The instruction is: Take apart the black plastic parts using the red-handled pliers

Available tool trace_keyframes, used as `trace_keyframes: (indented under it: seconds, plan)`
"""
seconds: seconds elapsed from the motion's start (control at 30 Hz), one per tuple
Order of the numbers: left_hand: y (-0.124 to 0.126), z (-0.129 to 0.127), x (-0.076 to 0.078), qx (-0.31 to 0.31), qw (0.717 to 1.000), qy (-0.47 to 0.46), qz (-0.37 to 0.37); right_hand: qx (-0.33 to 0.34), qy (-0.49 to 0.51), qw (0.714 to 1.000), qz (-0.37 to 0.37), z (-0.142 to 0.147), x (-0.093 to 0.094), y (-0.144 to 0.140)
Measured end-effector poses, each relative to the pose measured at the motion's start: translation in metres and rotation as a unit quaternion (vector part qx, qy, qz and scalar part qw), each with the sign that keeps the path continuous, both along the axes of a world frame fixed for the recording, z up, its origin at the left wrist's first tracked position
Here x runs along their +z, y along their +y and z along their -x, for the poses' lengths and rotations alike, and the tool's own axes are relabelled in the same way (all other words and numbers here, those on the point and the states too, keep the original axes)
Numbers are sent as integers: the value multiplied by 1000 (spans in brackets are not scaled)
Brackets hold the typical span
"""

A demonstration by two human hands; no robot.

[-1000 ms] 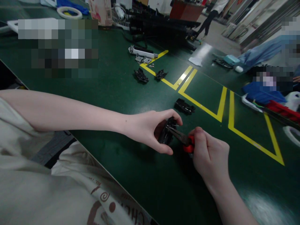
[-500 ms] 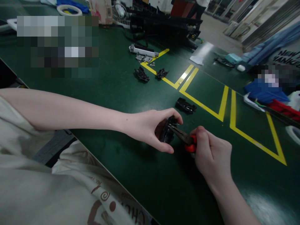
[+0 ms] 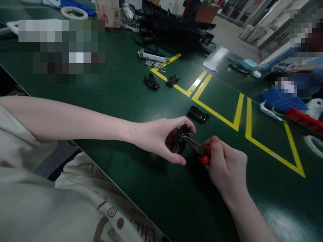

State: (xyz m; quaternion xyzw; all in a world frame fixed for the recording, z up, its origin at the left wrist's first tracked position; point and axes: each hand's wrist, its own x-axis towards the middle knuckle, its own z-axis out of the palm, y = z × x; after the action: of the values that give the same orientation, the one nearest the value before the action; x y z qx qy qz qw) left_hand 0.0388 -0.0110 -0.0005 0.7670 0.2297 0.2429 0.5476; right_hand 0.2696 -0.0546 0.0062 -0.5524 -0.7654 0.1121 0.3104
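— What step is this, from where you stand?

— Looks like fine work on a small black plastic part (image 3: 178, 144). The left hand (image 3: 157, 137) steadies it just above the green table (image 3: 131, 97), and the right hand (image 3: 225, 166) brings the red-handled needle-nose pliers (image 3: 198, 149) in from the side. The tips sit right at the top of the part, where something thin and metallic glints. A pin or a spring, maybe; it's too small for me to tell.

— So what does the next move call for?

— I'd judge a steady hold on the left and a small, controlled pull or twist on the right. If the part turns in the hand, the tips would likely slip off.

— How are the fingers set?

— On the left, the thumb (image 3: 176, 160) curls under the part and the forefinger arches over it, so the hand is half closed, pinching the part from both sides. On the right, the fingers (image 3: 214, 144) are clenched tight round the red grips, with only a bit of red showing past the knuckles. The pliers look nearly closed at the nose, though whether they actually bite on anything I can't say.

— Anything else close by?

— Another black part (image 3: 198, 114) lies just beyond the hands, near the yellow tape lines (image 3: 217, 114). Two more black parts (image 3: 161, 81) lie farther up the table, well apart from the work.
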Motion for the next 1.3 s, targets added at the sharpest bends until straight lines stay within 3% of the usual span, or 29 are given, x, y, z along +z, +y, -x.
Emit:
trace_keyframes:
  seconds: [1.3]
  plan:
    - [3, -1, -2, -22, 1000, -3, 17, -15, 22, 999, 17, 7, 4, -3]
